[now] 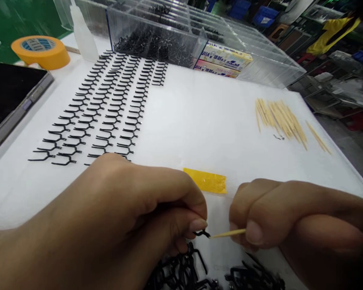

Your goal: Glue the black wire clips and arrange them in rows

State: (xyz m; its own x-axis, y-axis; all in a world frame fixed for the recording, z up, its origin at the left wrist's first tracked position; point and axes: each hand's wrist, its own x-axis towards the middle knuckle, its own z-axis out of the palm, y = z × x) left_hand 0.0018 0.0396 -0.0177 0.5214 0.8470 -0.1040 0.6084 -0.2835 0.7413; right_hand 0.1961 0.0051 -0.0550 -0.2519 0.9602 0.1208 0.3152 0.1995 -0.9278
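Between the thumb and fingertips of my left hand is a small black forked part, mostly hidden by the fingers. My right hand pinches a wooden toothpick, whose tip meets the end of the forked part. Below both hands, loose black forked parts lie in a heap, with a second heap to the right. A strip of yellow tape is stuck to the white surface just beyond my fingers. Matching black parts stand in neat rows at the left.
Toothpicks lie spread at the right. At the back, a clear divided box holds many black parts, beside two small printed boxes. A white squeeze bottle, a yellow tape roll and a phone are at the left.
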